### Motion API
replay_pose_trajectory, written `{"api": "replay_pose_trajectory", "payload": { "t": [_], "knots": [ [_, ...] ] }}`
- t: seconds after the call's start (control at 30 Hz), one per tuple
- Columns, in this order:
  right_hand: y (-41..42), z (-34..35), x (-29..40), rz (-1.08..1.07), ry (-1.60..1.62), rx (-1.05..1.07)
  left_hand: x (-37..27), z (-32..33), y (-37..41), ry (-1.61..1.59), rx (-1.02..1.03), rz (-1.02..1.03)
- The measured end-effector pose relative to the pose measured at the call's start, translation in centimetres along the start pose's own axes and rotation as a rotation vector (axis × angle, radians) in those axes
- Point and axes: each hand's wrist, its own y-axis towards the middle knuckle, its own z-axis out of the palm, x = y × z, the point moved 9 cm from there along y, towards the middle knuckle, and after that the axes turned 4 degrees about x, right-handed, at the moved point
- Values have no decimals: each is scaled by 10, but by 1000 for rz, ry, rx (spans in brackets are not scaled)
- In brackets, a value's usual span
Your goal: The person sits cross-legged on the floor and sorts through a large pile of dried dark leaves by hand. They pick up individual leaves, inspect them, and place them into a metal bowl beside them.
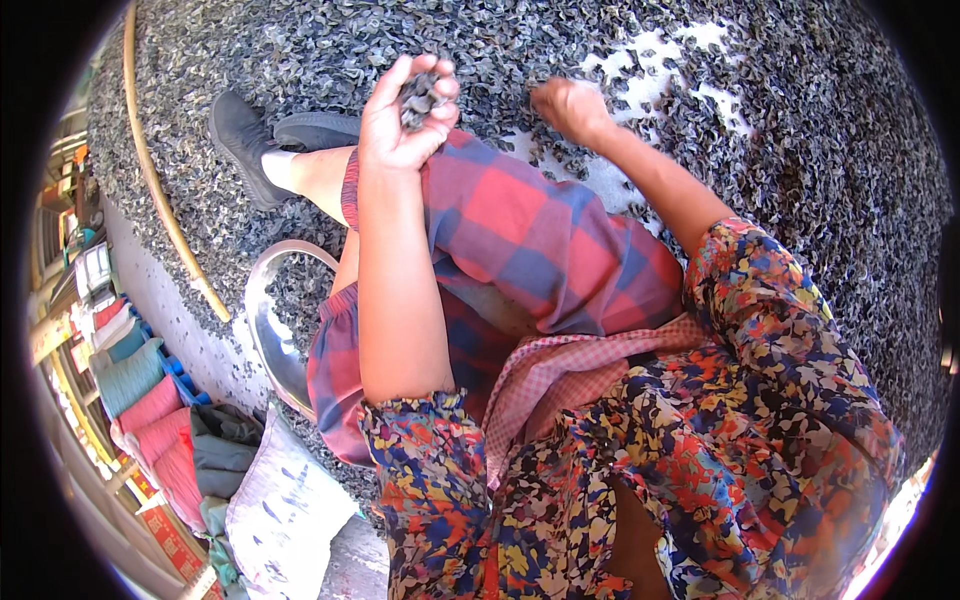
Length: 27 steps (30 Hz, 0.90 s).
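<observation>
My left hand point(409, 112) is raised, palm up, its fingers curled around a small handful of dark, dried, curled pieces point(421, 101) that look like black wood ear fungus. To its right, my right hand point(571, 111) hangs low over the spread layer of the same pieces point(510, 45). Its fingers are curled downward and blurred, so I cannot see whether anything is between them. Beside that hand, a pale ground surface point(652, 64) shows through gaps in the layer. A round shiny metal basin point(262, 330) with some pieces in it sits beside my legs, partly hidden by them.
A long wooden stick point(150, 169) lies across the layer at left. My outstretched legs in checked trousers point(517, 225) and dark shoes point(244, 142) rest among the pieces. Lower left are a white sack point(289, 502) bearing writing, dark cloth point(225, 446) and several thread cones point(131, 379).
</observation>
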Motion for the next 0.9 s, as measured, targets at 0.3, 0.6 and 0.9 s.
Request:
{"api": "replay_pose_trajectory", "payload": {
  "t": [0.3,0.6,0.9],
  "knots": [
    [-27,19,10,-59,-151,-106,-131,-44,-230,503,-653,219],
    [-28,5,-10,-2,-32,-107,-165,-116,-417,1287,-1615,-42],
    [-42,-3,-81,13,-278,-183,-133,-17,-205,836,-771,396]
  ]
}}
